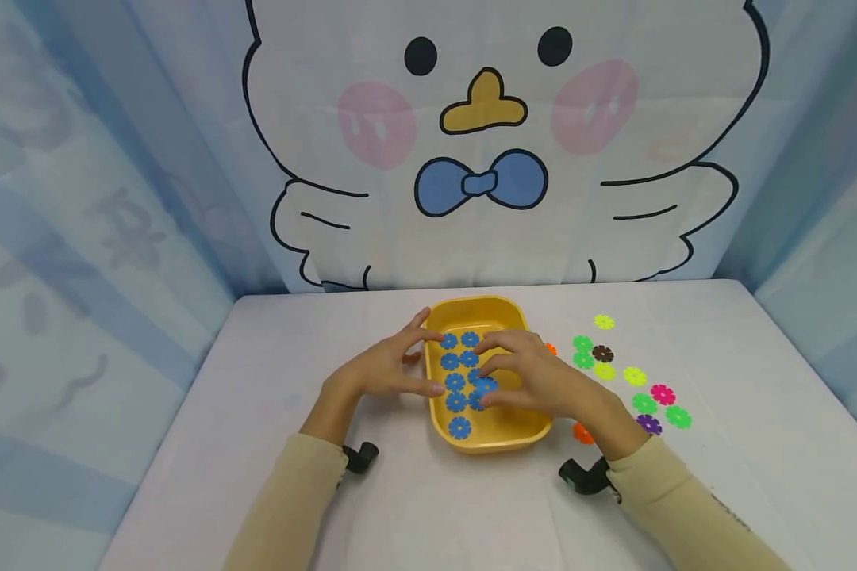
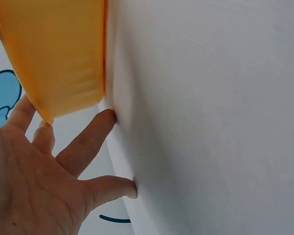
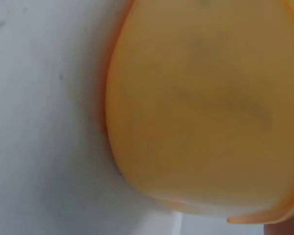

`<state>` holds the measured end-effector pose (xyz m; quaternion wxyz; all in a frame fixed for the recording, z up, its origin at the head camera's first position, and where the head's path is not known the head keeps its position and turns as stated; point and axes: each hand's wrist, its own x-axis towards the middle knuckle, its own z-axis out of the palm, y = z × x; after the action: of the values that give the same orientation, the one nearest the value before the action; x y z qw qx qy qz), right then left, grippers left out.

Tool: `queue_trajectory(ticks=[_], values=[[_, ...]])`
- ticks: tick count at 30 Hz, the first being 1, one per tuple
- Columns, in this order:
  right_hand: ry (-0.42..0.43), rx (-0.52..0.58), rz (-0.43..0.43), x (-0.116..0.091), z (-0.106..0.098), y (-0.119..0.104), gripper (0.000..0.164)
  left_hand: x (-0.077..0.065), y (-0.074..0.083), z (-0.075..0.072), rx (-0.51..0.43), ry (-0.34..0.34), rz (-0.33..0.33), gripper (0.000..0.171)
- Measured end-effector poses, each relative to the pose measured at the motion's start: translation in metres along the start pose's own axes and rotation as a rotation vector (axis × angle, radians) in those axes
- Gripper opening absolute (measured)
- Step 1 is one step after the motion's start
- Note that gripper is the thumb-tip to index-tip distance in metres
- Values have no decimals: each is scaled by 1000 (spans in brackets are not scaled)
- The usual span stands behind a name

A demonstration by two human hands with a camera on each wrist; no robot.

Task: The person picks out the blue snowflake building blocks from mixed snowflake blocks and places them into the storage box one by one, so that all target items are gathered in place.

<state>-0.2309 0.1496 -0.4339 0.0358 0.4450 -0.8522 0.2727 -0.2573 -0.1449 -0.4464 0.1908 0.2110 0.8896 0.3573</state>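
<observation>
A yellow tray (image 1: 503, 436) stands on the table, with two columns of blue flower-shaped discs (image 1: 460, 428) laid flat along its left half. At its left rim, my left hand (image 1: 393, 363) spreads its fingers, the index finger and thumb reaching over the edge. In the left wrist view, two fingertips of that hand (image 2: 44, 166) come down at the white surface beside the tray. My right hand (image 1: 532, 373) bends over the tray's middle. Its thumb and fingers pinch a blue disc (image 1: 486, 385) that overlaps the one beneath. The right wrist view shows mostly the tray's outer wall (image 3: 201, 117).
Loose discs lie right of the tray: yellow (image 1: 634, 376), green (image 1: 678, 417), pink (image 1: 662, 394), brown (image 1: 602, 354) and purple (image 1: 648, 425). An orange disc (image 1: 583, 433) lies by the right forearm. A printed curtain (image 1: 471, 246) hangs behind the white table (image 1: 428, 507).
</observation>
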Motion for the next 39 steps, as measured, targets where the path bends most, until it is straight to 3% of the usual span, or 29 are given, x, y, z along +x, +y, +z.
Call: queue_trajectory(ticks=[14, 23, 34, 39], values=[[-230, -102, 61, 4, 7, -11, 31, 3, 5, 0, 1, -3, 7, 93], [-273, -223, -4, 3, 13, -12, 32, 2, 4, 0, -11, -11, -4, 93], [-334, -212, 39, 3, 20, -18, 32, -3, 0, 2, -21, -14, -6, 93], [-322, -205, 35, 2, 22, -18, 31, -3, -2, 4, -16, -15, -4, 92]])
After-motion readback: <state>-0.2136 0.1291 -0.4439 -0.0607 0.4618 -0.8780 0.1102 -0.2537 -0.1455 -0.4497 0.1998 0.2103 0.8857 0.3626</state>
